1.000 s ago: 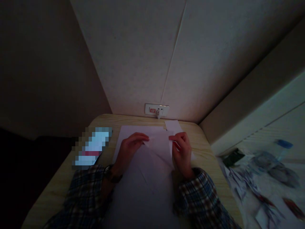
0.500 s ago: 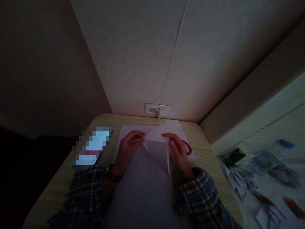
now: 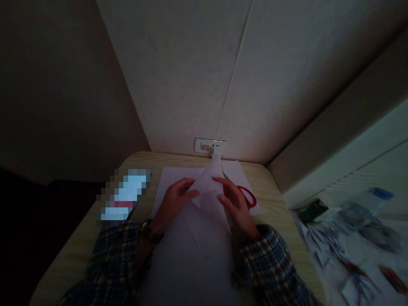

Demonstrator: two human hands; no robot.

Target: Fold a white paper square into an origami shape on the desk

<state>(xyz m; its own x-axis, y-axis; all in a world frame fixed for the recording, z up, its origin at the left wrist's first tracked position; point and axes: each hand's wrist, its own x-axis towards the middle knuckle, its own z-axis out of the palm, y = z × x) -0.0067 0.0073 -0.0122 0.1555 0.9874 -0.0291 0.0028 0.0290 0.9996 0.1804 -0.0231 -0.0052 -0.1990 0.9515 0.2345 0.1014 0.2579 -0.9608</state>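
Between my two hands a folded sheet of white paper (image 3: pixel 207 185) is held up, its pointed tip toward the wall. My left hand (image 3: pixel 174 199) pinches its left corner between thumb and fingers. On the right edge, my right hand (image 3: pixel 235 204) grips the same folded paper with thumb and fingertips. Larger white sheets (image 3: pixel 188 259) lie flat on the table underneath. Just beyond my right hand rest scissors with red handles (image 3: pixel 250 197), their blades partly hidden by the hand and paper.
A phone (image 3: pixel 126 195) with a lit, blurred screen lies at the table's (image 3: pixel 72 259) left. A wall socket (image 3: pixel 210 146) with a plug is behind the far edge. To the right, lower down, are a plastic bottle (image 3: pixel 366 212) and paper scraps (image 3: pixel 325 242).
The folded paper has been tilted so its point now stands up toward the socket, and the loose flap below has closed in. The scissors show more beside my right hand.
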